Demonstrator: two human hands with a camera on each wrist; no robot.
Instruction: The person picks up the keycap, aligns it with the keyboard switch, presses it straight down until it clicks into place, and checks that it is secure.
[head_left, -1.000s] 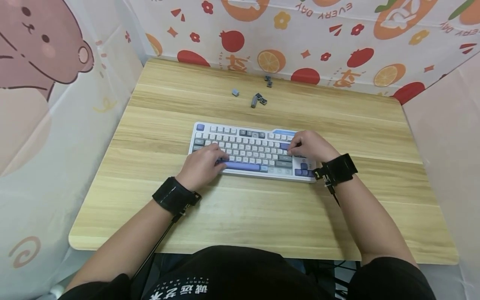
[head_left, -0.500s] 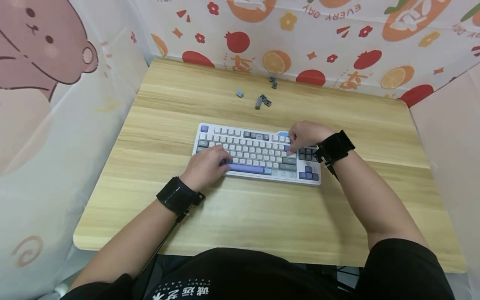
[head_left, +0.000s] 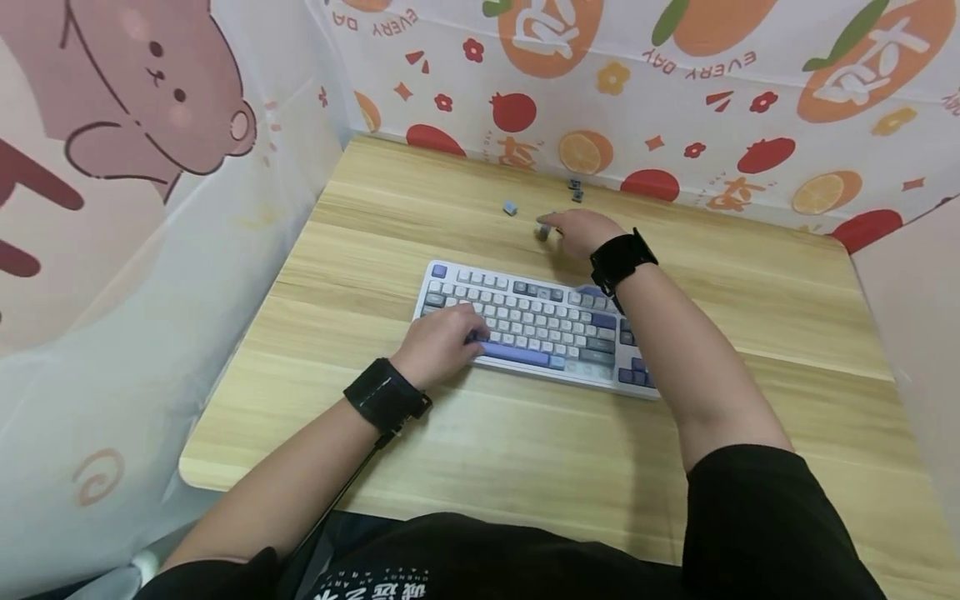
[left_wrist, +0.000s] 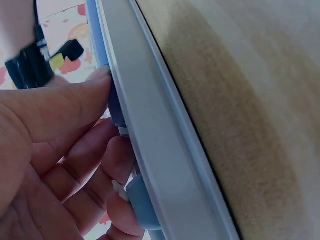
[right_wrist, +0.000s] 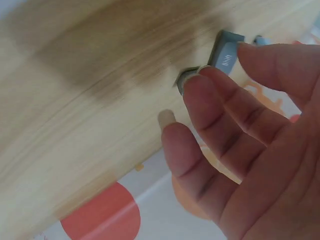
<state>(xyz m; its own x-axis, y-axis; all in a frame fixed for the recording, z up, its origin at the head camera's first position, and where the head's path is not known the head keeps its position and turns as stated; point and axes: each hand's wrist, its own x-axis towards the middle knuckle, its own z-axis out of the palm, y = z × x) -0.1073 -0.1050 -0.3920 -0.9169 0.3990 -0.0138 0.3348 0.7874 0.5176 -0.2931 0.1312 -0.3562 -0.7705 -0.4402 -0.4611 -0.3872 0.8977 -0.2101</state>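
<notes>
A white keyboard point(head_left: 567, 379) with white, grey and purple keycaps lies on the wooden table. My left hand point(head_left: 444, 340) rests on its lower left part, fingers bent over the keys. In the left wrist view the thumb touches the end of the purple space bar point(left_wrist: 116, 106), and a fingertip sits beside a blue-grey keycap point(left_wrist: 143, 202). Beyond the keyboard my right hand point(head_left: 585, 233) reaches to the loose keycaps. In the right wrist view its thumb and finger stand at either side of a grey Shift keycap point(right_wrist: 226, 59); another dark keycap point(right_wrist: 183, 77) lies partly behind the fingertips.
A light blue keycap point(head_left: 510, 208) lies left of my right hand. Farther back are two dark keycaps point(head_left: 576, 190). A printed cloth point(head_left: 652, 108) rises at the table's back edge, and another hangs on the left. The right forearm passes over the keyboard's right end.
My right hand has left the keyboard's upper right keys and moved away from the body to the loose keycaps. The left hand stays on the keyboard. The head view has shifted.
</notes>
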